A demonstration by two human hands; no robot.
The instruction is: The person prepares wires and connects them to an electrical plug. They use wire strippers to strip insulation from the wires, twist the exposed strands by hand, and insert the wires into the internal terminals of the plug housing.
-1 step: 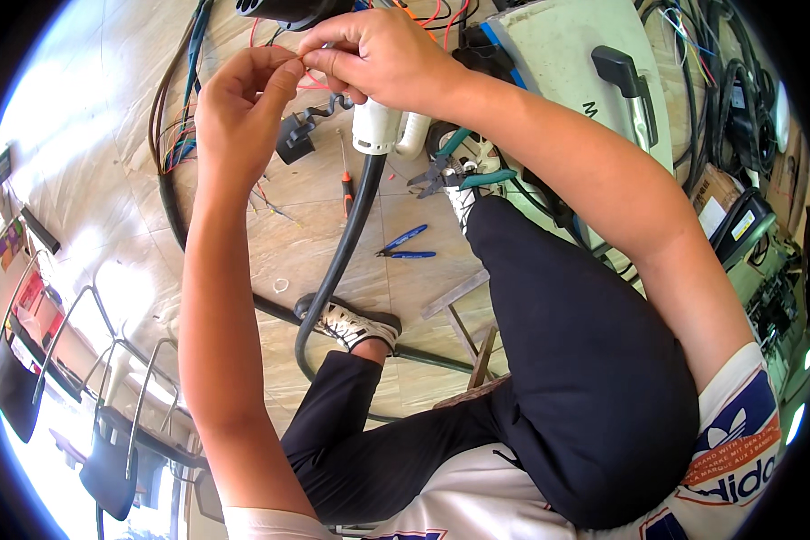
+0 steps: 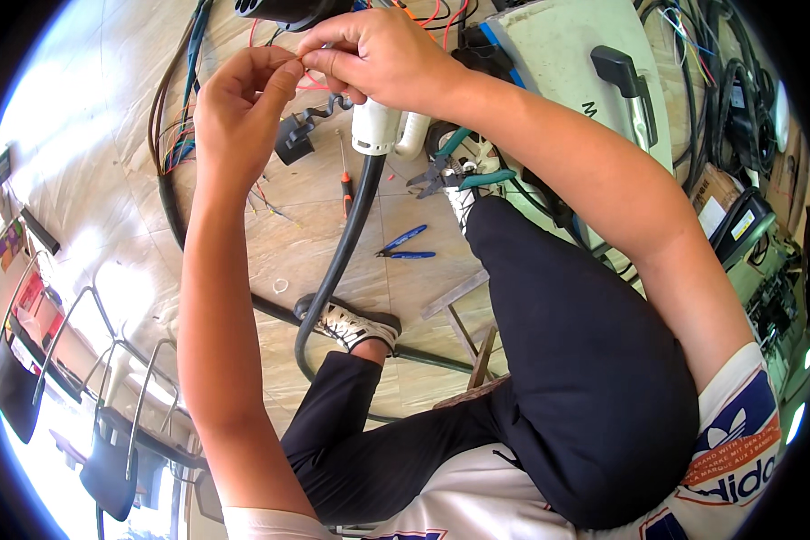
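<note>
Nearest, a bent knee in dark trousers (image 2: 585,360) rises, with green-handled pliers (image 2: 486,179) just beyond it. Farther out, the left hand (image 2: 243,99) and right hand (image 2: 369,54) meet, thumbs and forefingers pinched nearly closed on what looks like a thin wire (image 2: 301,57), mostly hidden between the fingertips. Below them a thick black cable (image 2: 346,243) runs into a white plug housing (image 2: 374,133), near a screwdriver (image 2: 346,191) and blue cutters (image 2: 406,243) on the floor. Beyond the right forearm lies a grey case (image 2: 549,54) with a black handle (image 2: 616,67); its inside is hidden.
</note>
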